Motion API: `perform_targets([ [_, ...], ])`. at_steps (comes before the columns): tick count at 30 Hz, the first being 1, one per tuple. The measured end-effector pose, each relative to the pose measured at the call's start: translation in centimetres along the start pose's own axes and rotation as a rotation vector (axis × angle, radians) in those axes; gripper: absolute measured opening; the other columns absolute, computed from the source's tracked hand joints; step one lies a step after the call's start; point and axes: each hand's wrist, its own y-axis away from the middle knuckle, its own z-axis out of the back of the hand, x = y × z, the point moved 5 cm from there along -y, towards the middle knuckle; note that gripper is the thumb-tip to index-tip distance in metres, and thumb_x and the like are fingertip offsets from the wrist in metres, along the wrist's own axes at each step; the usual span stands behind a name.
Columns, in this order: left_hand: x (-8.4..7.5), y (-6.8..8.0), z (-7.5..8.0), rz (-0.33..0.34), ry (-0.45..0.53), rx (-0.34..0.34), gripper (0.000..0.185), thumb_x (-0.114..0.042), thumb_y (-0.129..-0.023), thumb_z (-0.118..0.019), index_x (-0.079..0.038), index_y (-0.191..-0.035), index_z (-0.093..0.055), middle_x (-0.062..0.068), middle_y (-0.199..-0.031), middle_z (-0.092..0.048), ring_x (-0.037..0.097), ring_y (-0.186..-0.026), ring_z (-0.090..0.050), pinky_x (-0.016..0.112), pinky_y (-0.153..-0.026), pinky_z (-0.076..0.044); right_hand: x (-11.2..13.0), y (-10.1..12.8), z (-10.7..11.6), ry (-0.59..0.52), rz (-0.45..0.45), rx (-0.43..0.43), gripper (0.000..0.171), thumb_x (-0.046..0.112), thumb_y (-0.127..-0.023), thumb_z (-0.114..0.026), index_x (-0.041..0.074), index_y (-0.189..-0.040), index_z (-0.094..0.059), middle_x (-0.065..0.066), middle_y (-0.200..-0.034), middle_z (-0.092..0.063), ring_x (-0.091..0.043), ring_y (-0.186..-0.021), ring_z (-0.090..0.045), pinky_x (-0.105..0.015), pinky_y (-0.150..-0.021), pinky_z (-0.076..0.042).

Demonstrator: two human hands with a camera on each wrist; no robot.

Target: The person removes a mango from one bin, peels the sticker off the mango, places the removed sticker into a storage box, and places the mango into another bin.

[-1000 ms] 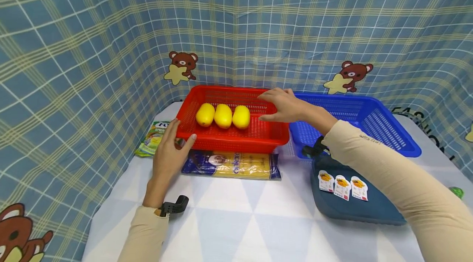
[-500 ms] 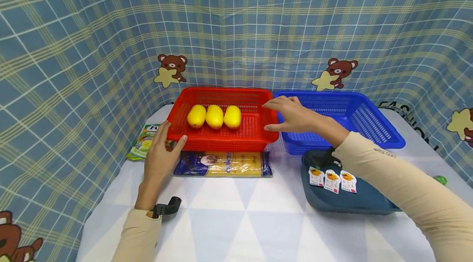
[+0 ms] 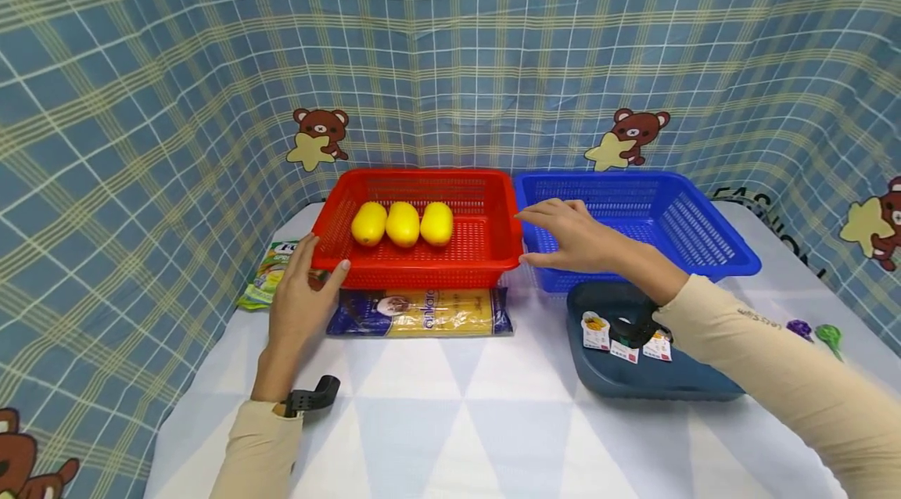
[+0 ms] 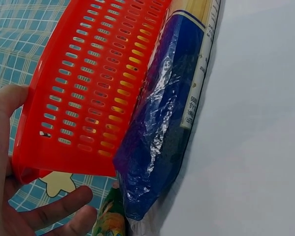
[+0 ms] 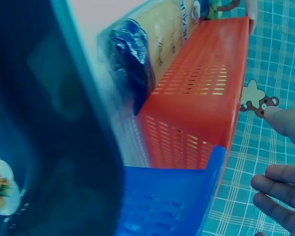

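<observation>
A red plastic basket (image 3: pixel 422 278) holds three yellow lemon-like fruits (image 3: pixel 403 224) in a row. My left hand (image 3: pixel 301 299) is at its front left corner, fingers spread; in the left wrist view the thumb (image 4: pixel 14 96) meets the rim. At the basket's right rim hovers my right hand (image 3: pixel 580 237), its fingertips close to the edge, nothing in it. The right wrist view shows those fingers (image 5: pixel 280 187) apart, beyond the rim. Against the red basket's front side lies a pack of spaghetti (image 3: pixel 436 313) in blue and clear wrapping.
Beside the red basket, on its right, stands a blue basket (image 3: pixel 711 237). A dark teal tub (image 3: pixel 655 382) with picture cards (image 3: pixel 595 331) sits in front of it. A green packet (image 3: pixel 263 280) lies at left. Small purple and green items (image 3: pixel 829 336) lie far right.
My right hand has moved rightward, from over the red basket's right end to its right rim. My left hand stays at the corner. The whole head view has shifted slightly.
</observation>
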Motion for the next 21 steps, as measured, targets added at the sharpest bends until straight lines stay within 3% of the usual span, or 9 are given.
perform_targets([
  [5,0.2,-0.3,0.2,-0.039,0.020,-0.024,0.080,-0.059,-0.095,-0.056,-0.015,-0.157,-0.033,0.003,-0.163,-0.027,0.040,-0.134,-0.045,0.062,-0.101,-0.042,-0.3,1.0,-0.4,0.012,-0.025,0.002,0.069,0.040,-0.088,-0.076,0.004,-0.143,-0.054,-0.016,-0.144,-0.053,-0.036,-0.136,-0.037,-0.062,-0.107,-0.024],
  [8,0.3,-0.5,0.2,-0.039,0.023,-0.023,0.080,-0.058,-0.095,-0.056,-0.014,-0.157,-0.033,0.005,-0.163,-0.027,0.041,-0.135,-0.044,0.062,-0.100,-0.042,-0.5,1.5,-0.5,0.018,-0.031,0.001,0.070,0.041,-0.088,-0.076,0.004,-0.143,-0.054,-0.016,-0.144,-0.053,-0.036,-0.136,-0.037,-0.061,-0.106,-0.025],
  [15,0.9,-0.8,0.2,-0.043,0.042,-0.048,0.077,-0.050,-0.094,-0.062,-0.010,-0.155,-0.037,0.008,-0.162,-0.029,0.042,-0.135,-0.029,0.067,-0.105,-0.028,-0.8,2.4,-0.9,0.036,-0.028,-0.032,0.068,0.043,-0.090,-0.074,0.005,-0.143,-0.054,-0.015,-0.141,-0.055,-0.035,-0.133,-0.041,-0.060,-0.104,-0.026],
  [21,0.6,-0.3,1.2,-0.086,-0.009,-0.088,0.070,-0.043,-0.094,-0.064,-0.009,-0.151,-0.043,0.013,-0.159,-0.029,0.044,-0.141,-0.017,0.069,-0.110,-0.012,-1.1,3.4,-0.9,0.047,-0.032,-0.040,0.065,0.040,-0.090,-0.073,0.006,-0.142,-0.055,-0.015,-0.141,-0.055,-0.036,-0.133,-0.041,-0.061,-0.103,-0.026],
])
